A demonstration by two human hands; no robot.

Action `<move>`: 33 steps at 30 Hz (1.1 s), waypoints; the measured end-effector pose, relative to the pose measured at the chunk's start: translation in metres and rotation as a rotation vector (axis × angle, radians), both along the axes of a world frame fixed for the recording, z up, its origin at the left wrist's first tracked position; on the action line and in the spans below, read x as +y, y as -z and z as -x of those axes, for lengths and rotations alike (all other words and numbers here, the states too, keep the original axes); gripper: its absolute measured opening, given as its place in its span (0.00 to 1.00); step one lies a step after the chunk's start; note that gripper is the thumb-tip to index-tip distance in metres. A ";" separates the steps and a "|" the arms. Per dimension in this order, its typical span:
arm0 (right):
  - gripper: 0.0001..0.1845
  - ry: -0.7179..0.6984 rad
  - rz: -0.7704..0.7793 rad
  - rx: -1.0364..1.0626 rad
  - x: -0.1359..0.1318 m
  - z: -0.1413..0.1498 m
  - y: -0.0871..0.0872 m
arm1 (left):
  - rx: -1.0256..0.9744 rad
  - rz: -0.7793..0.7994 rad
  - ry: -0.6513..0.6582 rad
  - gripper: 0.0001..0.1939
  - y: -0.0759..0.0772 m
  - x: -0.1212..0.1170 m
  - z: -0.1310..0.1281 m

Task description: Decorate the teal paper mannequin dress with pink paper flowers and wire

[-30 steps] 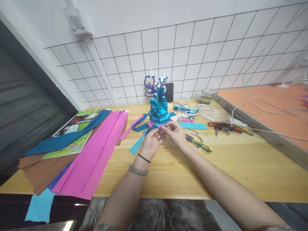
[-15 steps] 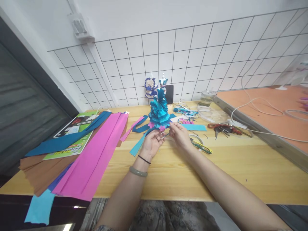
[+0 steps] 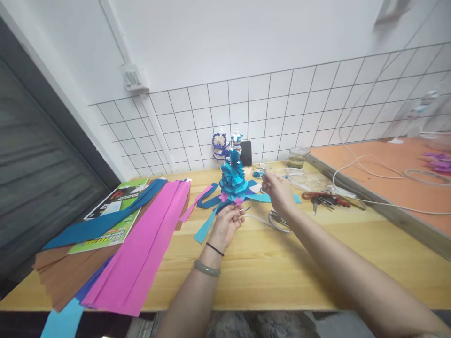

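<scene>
A tiered turquoise crepe-paper piece stands upright on the table, with pink paper flowers along its lower front edge. Just under that edge is my left hand, palm up and fingers curled together. What it pinches is too small to name; a thin blue sliver shows beside its fingertips. My right hand is raised to the right of the paper piece, apart from it, its fingers pressed together in a pinch. Anything between those fingers is hidden. Below its wrist lies a roll of pale tape or ribbon.
Pink paper sheets, brown paper and a dark teal strip lie left over a magazine. Behind stand two small decorated figures and a phone. Tools, a cup and a white cable are right.
My right hand has moved up and to the right, away from the paper piece and my left hand. The left hand stays at the lower edge. The camera view has tilted upward.
</scene>
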State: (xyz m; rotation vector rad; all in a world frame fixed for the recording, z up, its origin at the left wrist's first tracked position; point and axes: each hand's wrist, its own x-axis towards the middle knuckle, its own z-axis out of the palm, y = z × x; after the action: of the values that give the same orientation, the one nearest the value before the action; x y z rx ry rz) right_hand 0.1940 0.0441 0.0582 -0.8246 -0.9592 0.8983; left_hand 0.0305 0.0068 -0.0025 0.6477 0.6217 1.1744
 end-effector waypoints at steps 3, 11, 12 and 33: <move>0.17 0.092 -0.142 -0.153 0.007 -0.006 -0.046 | -0.016 -0.004 0.009 0.10 0.000 -0.001 0.000; 0.09 -0.170 -0.277 -0.706 0.022 0.007 -0.129 | -0.017 0.033 0.007 0.09 -0.001 -0.001 0.001; 0.07 -0.200 -0.271 -0.739 0.025 0.008 -0.131 | -0.017 0.038 0.007 0.09 -0.002 -0.001 0.000; 0.13 -0.267 -0.105 -1.056 0.042 0.022 -0.124 | -0.024 0.013 0.018 0.11 -0.002 -0.002 -0.001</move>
State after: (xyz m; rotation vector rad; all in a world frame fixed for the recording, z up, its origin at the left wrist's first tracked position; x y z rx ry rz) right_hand 0.1716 0.0865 0.1821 -1.1109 -2.0514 0.5897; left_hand 0.0314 0.0051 -0.0008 0.6262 0.6015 1.1585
